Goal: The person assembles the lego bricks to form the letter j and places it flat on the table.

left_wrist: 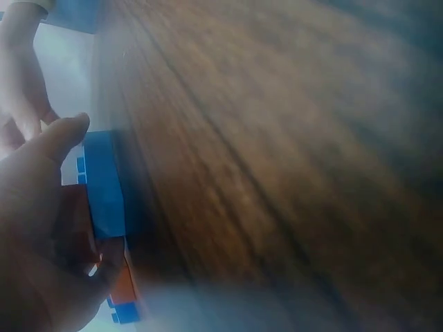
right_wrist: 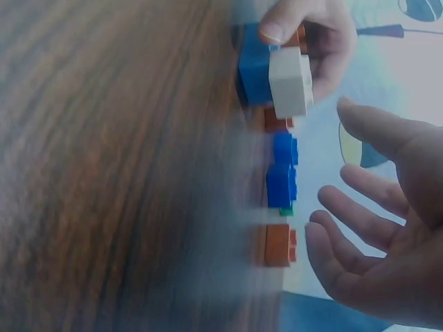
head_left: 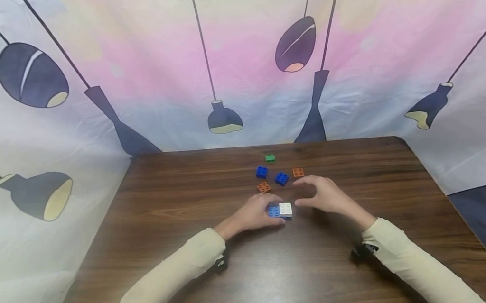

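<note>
On the table, my left hand [head_left: 256,212] grips a long blue brick [head_left: 273,212] between thumb and fingers. A white brick [head_left: 285,209] sits on the right end of its top, and bare blue studs show beside it. In the left wrist view the thumb lies along the side of the blue brick [left_wrist: 104,187]. My right hand [head_left: 323,195] is just right of the white brick, its thumb and fingers spread apart with nothing between them. The right wrist view shows a gap between those fingers and the white brick [right_wrist: 289,81].
Beyond the hands lie two blue bricks [head_left: 281,178], two orange bricks [head_left: 298,172] and a small green brick [head_left: 270,158]. The nearer orange brick [head_left: 264,187] is close to the left fingers. A curtain with printed lamps [head_left: 225,117] hangs behind the wooden table [head_left: 177,190].
</note>
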`<state>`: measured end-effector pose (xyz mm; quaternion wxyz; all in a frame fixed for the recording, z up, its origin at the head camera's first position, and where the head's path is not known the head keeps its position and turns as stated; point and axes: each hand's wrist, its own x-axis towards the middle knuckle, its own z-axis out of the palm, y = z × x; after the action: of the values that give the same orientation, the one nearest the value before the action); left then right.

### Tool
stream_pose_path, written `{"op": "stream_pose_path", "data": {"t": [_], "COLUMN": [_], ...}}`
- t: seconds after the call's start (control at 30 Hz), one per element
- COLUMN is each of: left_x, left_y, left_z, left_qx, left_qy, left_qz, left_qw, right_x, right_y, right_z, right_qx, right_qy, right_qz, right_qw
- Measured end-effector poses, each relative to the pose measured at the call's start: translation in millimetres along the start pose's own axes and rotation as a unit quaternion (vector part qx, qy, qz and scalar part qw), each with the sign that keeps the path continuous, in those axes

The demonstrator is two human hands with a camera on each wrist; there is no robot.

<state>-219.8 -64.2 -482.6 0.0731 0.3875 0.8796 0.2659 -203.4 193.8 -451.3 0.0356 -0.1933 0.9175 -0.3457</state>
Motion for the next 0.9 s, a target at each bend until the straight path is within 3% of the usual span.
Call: {"op": "stream_pose_path", "data": {"t": [0.2, 0.43, 0.63, 0.9], "left_x": [3.4, 2.8, 3.2, 3.3], "left_y": [0.3, 0.3, -1.6, -1.7], "left_z": [-0.8, -0.9, 1.4, 2.3], "left_qx": [0.013, 0.007, 0.0, -0.002], "left_qy": [-0.003, -0.009, 0.0, 0.007], "left_qz": [0.008, -0.005, -0.004, -0.006], "left_qw": [0.9999, 0.9999, 1.0, 1.0], "right_x": [7.4, 19.0, 31.0, 46.7], "right_y": [8, 21, 34, 49], "right_z": [-4, -6, -9, -9], "right_qx": [0.01, 0.004, -0.002, 0.005], "right_qy": [0.047, 0.091, 0.092, 0.07], "right_qz": [0.018, 0.002, -0.007, 0.015], "right_qw": [0.9987, 0.9959, 0.9957, 0.9974]}}
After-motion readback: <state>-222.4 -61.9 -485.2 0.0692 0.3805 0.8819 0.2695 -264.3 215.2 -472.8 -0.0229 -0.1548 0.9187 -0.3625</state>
